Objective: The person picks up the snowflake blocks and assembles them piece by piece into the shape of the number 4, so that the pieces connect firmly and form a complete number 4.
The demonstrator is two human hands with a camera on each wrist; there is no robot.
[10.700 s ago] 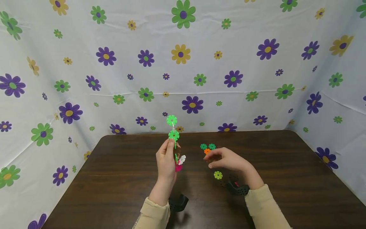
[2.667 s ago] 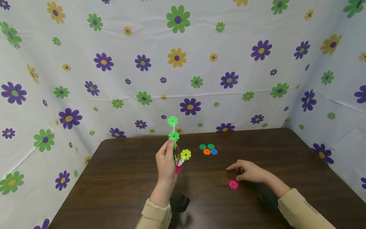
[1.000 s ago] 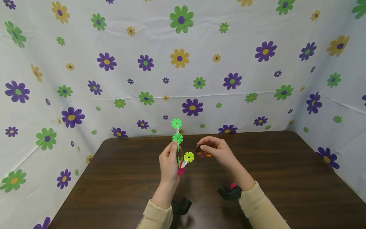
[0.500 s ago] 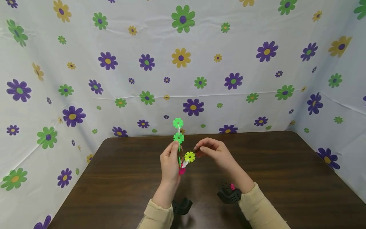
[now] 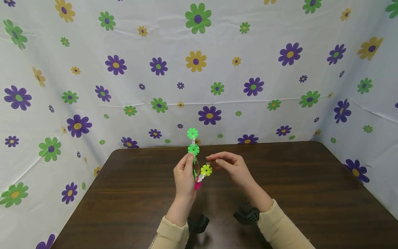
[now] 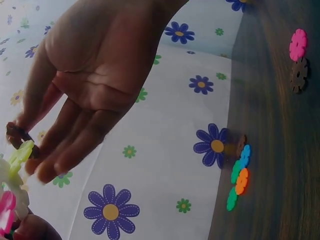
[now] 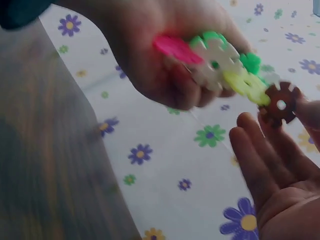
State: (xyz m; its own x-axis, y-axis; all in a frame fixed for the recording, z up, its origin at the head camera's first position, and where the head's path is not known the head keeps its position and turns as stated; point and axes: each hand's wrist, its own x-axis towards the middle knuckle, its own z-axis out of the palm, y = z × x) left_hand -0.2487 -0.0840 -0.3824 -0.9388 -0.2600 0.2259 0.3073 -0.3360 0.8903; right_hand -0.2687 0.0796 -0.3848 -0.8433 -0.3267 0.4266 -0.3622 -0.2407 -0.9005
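Observation:
Upright in my left hand (image 5: 185,176) is a chain of notched plastic discs, gripped between thumb and fingers. Bright green discs (image 5: 193,149) form its upper part; a pink disc (image 7: 175,48), a white disc (image 7: 206,76) and a yellow-green disc (image 5: 206,170) make up the lower end. My right hand (image 5: 231,166) pinches a brown disc (image 7: 289,93) by its edge. That brown disc meets the yellow-green disc's rim at an angle in the right wrist view; whether their notches are interlocked I cannot tell. My left fingers hide some of the chain.
On the dark wooden table (image 5: 140,200), a loose pink disc (image 6: 298,45) lies beside a brown disc (image 6: 300,75). Farther off, blue (image 6: 245,156), orange (image 6: 242,181), green and brown discs lie grouped. A flowered cloth (image 5: 168,41) hangs behind the table.
The yellow-green disc, earlier on the table, now sits on the chain. My right hand has taken a brown disc from the table and carried it left to the yellow-green disc. My left hand keeps its grip.

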